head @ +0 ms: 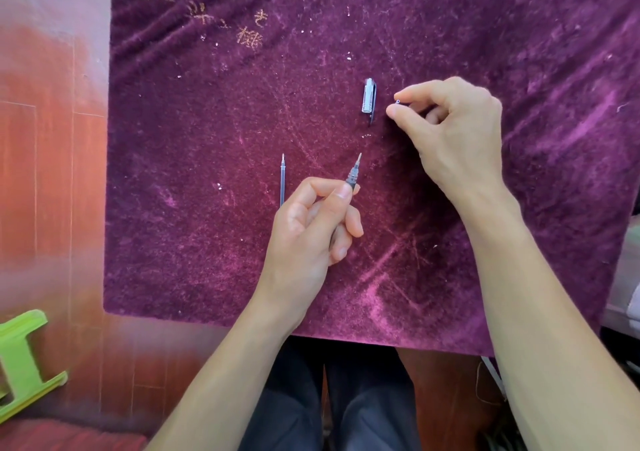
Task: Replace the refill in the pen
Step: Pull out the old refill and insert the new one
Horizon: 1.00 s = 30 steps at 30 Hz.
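My left hand grips a dark pen by its barrel, with the tip pointing up and away from me; most of the barrel is hidden inside the fist. A thin clear refill lies on the purple cloth just left of that hand, tip pointing away, its lower end hidden behind my fingers. My right hand pinches a tiny clear piece between thumb and forefinger. The pen's clear cap with a dark clip lies on the cloth just left of those fingertips.
A purple velvet cloth covers the table, wrinkled at the far left, with gold stitched characters near the top. Reddish wooden floor shows to the left, where a green plastic stool stands. My dark trousers are below the table's front edge.
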Tool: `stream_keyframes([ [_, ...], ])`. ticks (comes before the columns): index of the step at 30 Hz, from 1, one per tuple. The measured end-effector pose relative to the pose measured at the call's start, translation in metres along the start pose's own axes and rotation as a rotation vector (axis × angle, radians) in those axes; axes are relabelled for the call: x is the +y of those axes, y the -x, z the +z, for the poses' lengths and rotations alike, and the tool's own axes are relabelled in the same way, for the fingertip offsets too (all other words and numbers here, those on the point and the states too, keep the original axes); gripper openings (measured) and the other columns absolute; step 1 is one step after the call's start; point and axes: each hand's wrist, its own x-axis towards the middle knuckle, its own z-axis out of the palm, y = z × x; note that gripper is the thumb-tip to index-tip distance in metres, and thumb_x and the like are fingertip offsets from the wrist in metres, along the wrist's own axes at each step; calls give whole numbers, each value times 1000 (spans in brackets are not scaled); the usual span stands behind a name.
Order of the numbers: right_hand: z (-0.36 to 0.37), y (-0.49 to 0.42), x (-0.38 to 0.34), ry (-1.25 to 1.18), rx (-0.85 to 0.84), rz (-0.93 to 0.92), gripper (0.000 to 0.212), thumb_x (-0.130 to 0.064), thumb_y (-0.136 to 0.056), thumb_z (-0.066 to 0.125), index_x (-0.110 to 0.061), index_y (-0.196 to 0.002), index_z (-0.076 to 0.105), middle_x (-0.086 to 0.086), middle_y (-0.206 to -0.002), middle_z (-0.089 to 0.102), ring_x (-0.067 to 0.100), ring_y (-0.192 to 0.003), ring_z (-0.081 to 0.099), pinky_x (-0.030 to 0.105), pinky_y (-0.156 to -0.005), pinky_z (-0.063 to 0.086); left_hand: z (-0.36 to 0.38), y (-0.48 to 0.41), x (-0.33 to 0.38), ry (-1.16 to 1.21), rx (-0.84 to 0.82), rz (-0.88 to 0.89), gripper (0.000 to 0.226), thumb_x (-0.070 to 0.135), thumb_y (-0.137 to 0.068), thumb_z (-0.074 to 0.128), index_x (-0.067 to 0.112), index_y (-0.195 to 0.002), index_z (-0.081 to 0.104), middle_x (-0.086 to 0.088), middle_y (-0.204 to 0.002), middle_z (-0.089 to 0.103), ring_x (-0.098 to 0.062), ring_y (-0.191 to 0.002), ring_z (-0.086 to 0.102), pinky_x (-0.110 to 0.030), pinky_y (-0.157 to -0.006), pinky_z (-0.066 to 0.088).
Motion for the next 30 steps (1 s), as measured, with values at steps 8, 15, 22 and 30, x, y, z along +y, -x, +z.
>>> stream_keyframes([
  [8,-21,24,-13,-620,-332,152,9,-28,-95,76,-27,-92,85,-4,-97,84,1,-73,68,14,-62,46,1,1,2,-41,2,8,22,26,-102,55,6,-102,63,-5,-70,65,-9,-45,45,-18,-47,39],
  [15,-26,48,-6,-719,-471,181,9,-19,-100,75,-20,-100,84,2,-100,83,2,-77,65,17,-64,46,6,4,1,-80,-8,17,25,22,-104,53,-2,-106,60,-6,-69,65,-9,-45,44,-18,-47,38],
  [22,-28,49,-4,-697,-483,149,9,-18,-100,75,-20,-99,84,-1,-99,83,0,-76,67,12,-66,47,8,7,-6,-117,-22,26,21,20,-104,53,2,-104,62,-6,-69,65,-9,-46,45,-18,-48,40],
  [30,-36,52,-2,-602,-589,76,8,-11,-100,75,-12,-102,83,-17,-76,76,-8,-66,62,5,-66,46,8,10,-10,-141,-30,44,21,20,-105,52,0,-105,61,-6,-70,65,-8,-45,45,-18,-46,39],
])
